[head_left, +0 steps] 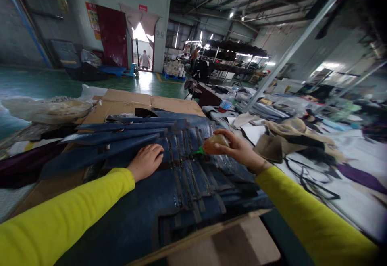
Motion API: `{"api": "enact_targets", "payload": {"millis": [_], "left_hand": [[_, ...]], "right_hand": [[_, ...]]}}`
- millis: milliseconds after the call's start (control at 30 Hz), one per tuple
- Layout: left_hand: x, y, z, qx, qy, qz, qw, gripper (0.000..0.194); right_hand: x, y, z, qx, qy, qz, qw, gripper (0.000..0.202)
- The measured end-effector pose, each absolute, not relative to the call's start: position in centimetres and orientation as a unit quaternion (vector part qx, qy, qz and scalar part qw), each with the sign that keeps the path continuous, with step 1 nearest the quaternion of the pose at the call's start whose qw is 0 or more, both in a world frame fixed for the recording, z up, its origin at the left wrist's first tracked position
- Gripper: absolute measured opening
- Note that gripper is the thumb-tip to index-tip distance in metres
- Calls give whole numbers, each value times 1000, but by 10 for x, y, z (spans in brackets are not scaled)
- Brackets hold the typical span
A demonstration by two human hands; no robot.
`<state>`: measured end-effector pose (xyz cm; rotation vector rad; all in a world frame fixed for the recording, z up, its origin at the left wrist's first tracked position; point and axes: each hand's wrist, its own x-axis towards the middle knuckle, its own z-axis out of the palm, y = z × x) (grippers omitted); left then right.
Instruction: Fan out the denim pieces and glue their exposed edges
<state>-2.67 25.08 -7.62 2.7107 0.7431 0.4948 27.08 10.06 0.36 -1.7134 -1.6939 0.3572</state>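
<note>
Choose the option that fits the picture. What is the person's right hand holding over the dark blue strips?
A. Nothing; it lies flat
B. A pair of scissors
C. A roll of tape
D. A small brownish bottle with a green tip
D: the right hand grips a small brownish bottle whose green tip points down at the blue strips.

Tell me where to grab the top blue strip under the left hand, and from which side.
Take the blue strip at its free tapered end, far left, coming from above and the left. That end overhangs the stack, while the left hand pins the other end flat. The right hand holds a bottle.
</note>
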Motion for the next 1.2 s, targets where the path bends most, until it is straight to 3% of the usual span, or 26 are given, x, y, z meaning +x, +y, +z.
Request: {"api": "enact_targets", "payload": {"millis": [333, 1200], "left_hand": [[-27, 251, -75, 940, 249, 178, 149, 25], [-26, 250, -74, 936, 263, 170, 160, 26]], "right_hand": [[268, 106, 8, -662, -652, 158, 335, 49], [280, 163, -3, -637, -667, -14, 385, 38]]}}
